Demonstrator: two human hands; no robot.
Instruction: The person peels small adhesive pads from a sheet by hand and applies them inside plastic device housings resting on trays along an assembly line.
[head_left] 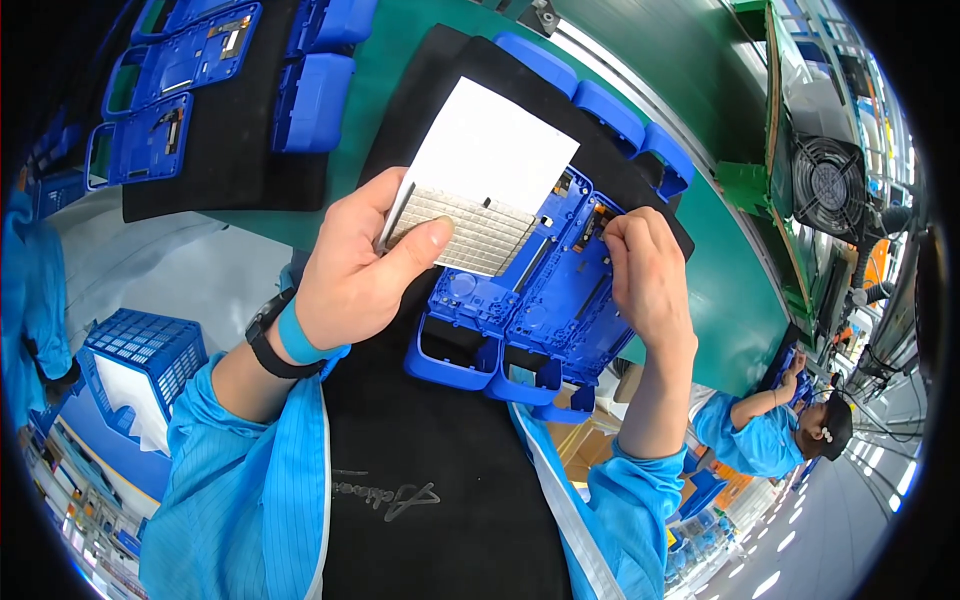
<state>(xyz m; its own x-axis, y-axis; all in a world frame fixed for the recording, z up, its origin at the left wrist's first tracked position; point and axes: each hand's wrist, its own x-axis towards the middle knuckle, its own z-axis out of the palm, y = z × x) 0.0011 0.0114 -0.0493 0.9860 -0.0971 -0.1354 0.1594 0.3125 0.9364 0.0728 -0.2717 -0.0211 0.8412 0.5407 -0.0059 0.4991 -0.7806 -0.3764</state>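
Note:
My left hand [360,265] grips a white backing sheet [505,140] between thumb and fingers. Rows of small silver-grey rectangular pads [470,232] cover its lower part, with one dark spot near their upper edge. Under the sheet lie open blue plastic housings [565,305] with moulded ribs and small electronic parts, partly covered by it. Over the right-hand housing, my right hand [650,275] is closed in a pinch beside a small circuit part [597,225]. Whatever its fingertips hold, if anything, is hidden.
A black mat [425,90] lies under the housings on a green bench [735,300]. More blue housings [185,65] rest on another black mat at the far left. Blue covers [610,115] line the far edge. A fan [828,185] stands right; a co-worker [765,430] sits beyond.

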